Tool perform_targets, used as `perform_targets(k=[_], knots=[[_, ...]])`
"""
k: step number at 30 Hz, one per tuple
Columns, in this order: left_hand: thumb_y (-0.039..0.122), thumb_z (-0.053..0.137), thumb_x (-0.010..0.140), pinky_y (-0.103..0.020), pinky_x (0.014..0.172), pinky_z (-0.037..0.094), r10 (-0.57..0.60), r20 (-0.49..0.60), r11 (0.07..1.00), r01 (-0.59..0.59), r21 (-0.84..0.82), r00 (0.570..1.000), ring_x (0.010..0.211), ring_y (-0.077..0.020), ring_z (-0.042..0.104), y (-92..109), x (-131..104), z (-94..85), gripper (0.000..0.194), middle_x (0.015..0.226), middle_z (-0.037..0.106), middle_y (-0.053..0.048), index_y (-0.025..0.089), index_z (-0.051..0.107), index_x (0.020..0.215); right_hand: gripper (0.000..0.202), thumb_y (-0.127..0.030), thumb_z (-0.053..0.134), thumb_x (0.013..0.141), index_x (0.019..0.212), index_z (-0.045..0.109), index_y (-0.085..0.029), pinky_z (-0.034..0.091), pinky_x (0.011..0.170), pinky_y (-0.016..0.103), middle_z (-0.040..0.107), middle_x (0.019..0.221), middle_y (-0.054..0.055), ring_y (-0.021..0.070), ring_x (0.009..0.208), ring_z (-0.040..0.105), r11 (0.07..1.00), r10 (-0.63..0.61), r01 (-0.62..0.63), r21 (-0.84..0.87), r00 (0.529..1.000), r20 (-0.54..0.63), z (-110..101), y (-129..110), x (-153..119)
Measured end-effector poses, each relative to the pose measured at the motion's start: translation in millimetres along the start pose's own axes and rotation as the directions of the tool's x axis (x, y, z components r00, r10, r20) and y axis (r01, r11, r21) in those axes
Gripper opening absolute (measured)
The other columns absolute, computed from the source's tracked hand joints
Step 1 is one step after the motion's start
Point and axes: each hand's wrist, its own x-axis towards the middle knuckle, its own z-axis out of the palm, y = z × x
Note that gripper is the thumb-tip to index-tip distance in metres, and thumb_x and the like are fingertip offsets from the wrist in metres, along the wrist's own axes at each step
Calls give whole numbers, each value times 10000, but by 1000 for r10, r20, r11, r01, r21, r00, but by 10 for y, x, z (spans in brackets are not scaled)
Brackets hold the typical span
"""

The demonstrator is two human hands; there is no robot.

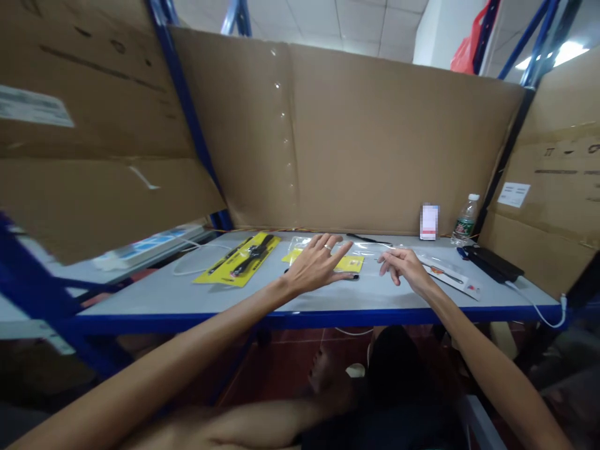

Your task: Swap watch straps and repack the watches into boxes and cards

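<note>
My left hand is open, palm down, with its fingers spread over a yellow card in clear plastic packaging. A dark, thin object shows at its thumb; the hand covers the rest, and I cannot tell its kind. My right hand hovers just right of the card, its fingers loosely bent and apart, with nothing clear in them. Beside its wrist lies a white-backed pack holding a slim tool with an orange part. To the left lies a yellow blister pack with black tools in it.
A black stick-like object lies at the back of the table. A phone with a blurred screen and a plastic bottle stand behind. On the right is a black case with a white cable. Cardboard walls surround the table.
</note>
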Motion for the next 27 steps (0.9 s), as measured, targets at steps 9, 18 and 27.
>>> perform_targets(k=[9,18,27], knots=[[601,507,977,-560,1163,330,-127,-108,992,127,-7,986,1405,-397,428,-326,-24,60,777,1514,465,-248,146,341,1585,425,-585,739,786,840,605,-185,344,371,214,685,657,34,86,396,452,979,-158,205,-4,746,-647,-1094,-124,-694],[541,358,1033,-520,1077,414,-117,95,993,115,20,989,1268,-372,563,-465,-211,308,670,1417,569,-235,123,389,1557,328,-514,713,854,871,609,-203,367,395,225,720,749,47,83,415,477,956,-220,286,-69,537,-814,-1058,-110,-1309],[546,316,1033,-535,1055,427,-71,60,997,71,13,996,1273,-382,557,-422,-182,294,661,1396,594,-239,130,427,1535,365,-523,651,852,924,577,-174,249,355,190,689,609,36,91,369,456,1000,10,-11,2,725,-689,-1402,254,-634]])
